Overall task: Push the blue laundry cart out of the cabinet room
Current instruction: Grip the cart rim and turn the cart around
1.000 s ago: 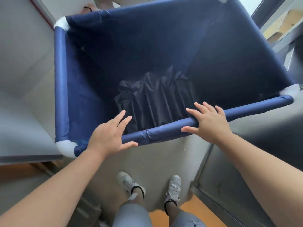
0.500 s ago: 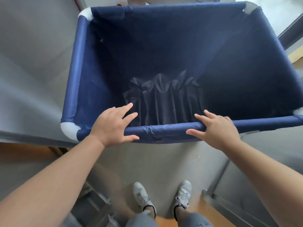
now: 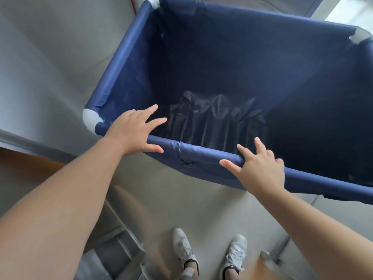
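Below me I see two white sneakers (image 3: 210, 252) planted on a grey floor (image 3: 161, 199). A grey metal frame (image 3: 125, 247) sits at lower left, an orange-brown wooden surface (image 3: 30, 164) at far left.

No readable text, label or number anywhere

Bare forearms, no sleeves, no rings/watch on left hand (image 3: 132, 131) or right hand (image 3: 262, 168). Below hands: white lace-up sneakers (image 3: 235, 252), dark ankle straps, grey trouser hems at btm edge.
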The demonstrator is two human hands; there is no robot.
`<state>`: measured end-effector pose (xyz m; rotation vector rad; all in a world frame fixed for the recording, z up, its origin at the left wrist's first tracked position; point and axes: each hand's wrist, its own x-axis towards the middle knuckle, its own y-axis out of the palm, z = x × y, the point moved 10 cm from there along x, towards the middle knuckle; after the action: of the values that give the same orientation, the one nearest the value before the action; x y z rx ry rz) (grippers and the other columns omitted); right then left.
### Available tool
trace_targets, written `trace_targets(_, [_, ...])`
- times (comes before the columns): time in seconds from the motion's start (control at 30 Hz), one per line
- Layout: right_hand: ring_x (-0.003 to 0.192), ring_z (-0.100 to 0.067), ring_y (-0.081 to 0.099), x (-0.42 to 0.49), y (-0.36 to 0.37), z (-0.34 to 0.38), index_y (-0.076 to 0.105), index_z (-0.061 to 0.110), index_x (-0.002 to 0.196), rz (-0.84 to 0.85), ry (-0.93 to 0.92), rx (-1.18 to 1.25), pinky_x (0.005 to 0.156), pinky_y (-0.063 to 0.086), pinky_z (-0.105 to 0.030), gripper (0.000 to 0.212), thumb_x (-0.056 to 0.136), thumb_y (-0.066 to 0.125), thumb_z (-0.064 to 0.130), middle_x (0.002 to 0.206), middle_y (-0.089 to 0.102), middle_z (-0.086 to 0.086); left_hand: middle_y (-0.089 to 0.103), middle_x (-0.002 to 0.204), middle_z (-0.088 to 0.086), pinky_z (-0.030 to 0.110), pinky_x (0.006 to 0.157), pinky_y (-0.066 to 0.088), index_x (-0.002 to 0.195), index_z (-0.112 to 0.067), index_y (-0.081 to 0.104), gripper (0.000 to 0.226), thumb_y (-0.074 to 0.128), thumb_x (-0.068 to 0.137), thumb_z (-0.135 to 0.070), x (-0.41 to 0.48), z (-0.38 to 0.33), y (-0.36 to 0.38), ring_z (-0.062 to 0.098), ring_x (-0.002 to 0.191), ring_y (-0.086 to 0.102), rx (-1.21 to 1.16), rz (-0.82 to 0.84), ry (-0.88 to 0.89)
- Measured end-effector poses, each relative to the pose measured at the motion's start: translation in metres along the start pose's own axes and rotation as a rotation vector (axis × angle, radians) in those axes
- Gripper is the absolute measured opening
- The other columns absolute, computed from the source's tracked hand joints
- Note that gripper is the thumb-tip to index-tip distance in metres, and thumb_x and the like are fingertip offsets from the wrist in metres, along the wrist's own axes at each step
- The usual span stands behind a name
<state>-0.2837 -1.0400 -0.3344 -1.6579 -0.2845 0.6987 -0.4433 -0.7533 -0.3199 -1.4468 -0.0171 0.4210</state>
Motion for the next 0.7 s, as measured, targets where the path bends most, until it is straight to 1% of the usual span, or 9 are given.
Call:
trace_targets(0.1, [0.131,-0.029,0.044,0.001,0.002,0.021,0.035,0.046,0.149,-0.017,0.011,0.03,0.094,0.038,-0.047,0.108,0.063,0.0,0.1,0.168,0.018,-0.004,0.012,0.171,0.007,0.047,0.118,0.029,0.159,-0.038,0.021,0.104,0.014,0.07,-0.092,-0.015,0.025,0.008,0.029,0.144,0.04,-0.024,0.02,-0.111])
trace_targets(0.23, [0.143,-0.029,0.035,0.009,0.002,0.045,0.026,0.044,0.154,-0.012,-0.065,0.124,0.102,0.036,-0.051,0.103,0.068,0.003,0.097,0.169,0.013,-0.005,0.004,0.171,0.011,0.058,0.122,0.016,0.161,-0.035,0.009,0.1,0.012,0.075,-0.085,-0.047,0.046,0.019,0.032,0.156,0.016,-0.044,-0.018,-0.322])
trace_targets(0.3, [0.144,-0.029,0.035,0.015,-0.002,0.048,0.024,0.042,0.155,-0.003,-0.144,0.186,0.104,0.038,-0.051,0.099,0.072,0.01,0.094,0.169,0.013,-0.005,0.001,0.171,0.011,0.063,0.122,0.01,0.161,-0.035,0.009,0.101,0.016,0.074,-0.086,-0.06,0.048,0.025,0.032,0.157,0.005,-0.176,-0.038,-0.443])
trace_targets(0.37, [0.144,-0.029,0.036,0.023,-0.006,0.032,0.023,0.043,0.154,0.011,-0.167,0.214,0.103,0.039,-0.052,0.098,0.072,0.015,0.095,0.169,0.013,-0.004,-0.004,0.172,0.008,0.068,0.119,0.0,0.16,-0.038,0.009,0.105,0.02,0.07,-0.091,-0.061,0.039,0.03,0.03,0.158,-0.006,-0.366,-0.034,-0.525])
trace_targets(0.43, [0.144,-0.029,0.037,0.033,-0.004,0.003,0.021,0.047,0.154,0.06,-0.153,0.183,0.101,0.041,-0.051,0.103,0.065,0.009,0.1,0.169,0.013,0.001,-0.006,0.172,0.002,0.071,0.114,-0.01,0.158,-0.044,0.011,0.108,0.019,0.064,-0.097,-0.052,0.031,0.033,0.026,0.157,-0.014,-0.486,-0.052,-0.596])
trace_targets(0.5, [0.142,-0.025,0.042,0.043,0.001,-0.02,0.019,0.055,0.152,0.154,-0.152,0.129,0.095,0.044,-0.047,0.111,0.054,0.0,0.103,0.169,0.013,0.009,-0.004,0.172,-0.001,0.073,0.111,-0.013,0.156,-0.049,0.016,0.109,0.015,0.06,-0.1,-0.044,0.032,0.032,0.028,0.156,-0.015,-0.523,-0.097,-0.667])
trace_targets(0.6, [0.137,-0.021,0.049,0.055,-0.001,-0.019,0.026,0.062,0.147,0.243,-0.204,0.065,0.085,0.044,-0.039,0.114,0.046,-0.006,0.105,0.165,0.023,0.019,0.002,0.172,-0.001,0.074,0.112,-0.012,0.154,-0.048,0.027,0.104,0.018,0.063,-0.099,-0.041,0.043,0.032,0.032,0.157,-0.011,-0.5,-0.121,-0.741])
trace_targets(0.63, [0.137,-0.021,0.049,0.057,-0.001,-0.015,0.029,0.062,0.145,0.258,-0.215,0.046,0.084,0.042,-0.037,0.114,0.046,-0.006,0.105,0.164,0.027,0.019,0.004,0.172,0.0,0.074,0.112,-0.011,0.153,-0.046,0.031,0.1,0.023,0.067,-0.097,-0.042,0.046,0.03,0.034,0.157,-0.008,-0.491,-0.157,-0.765])
trace_targets(0.7, [0.137,-0.021,0.05,0.059,0.002,-0.01,0.029,0.064,0.145,0.266,-0.231,0.043,0.081,0.04,-0.036,0.115,0.044,-0.007,0.105,0.164,0.025,0.021,0.009,0.171,0.003,0.075,0.114,-0.008,0.15,-0.04,0.042,0.09,0.033,0.075,-0.088,-0.045,0.049,0.024,0.037,0.157,-0.003,-0.488,-0.284,-0.793])
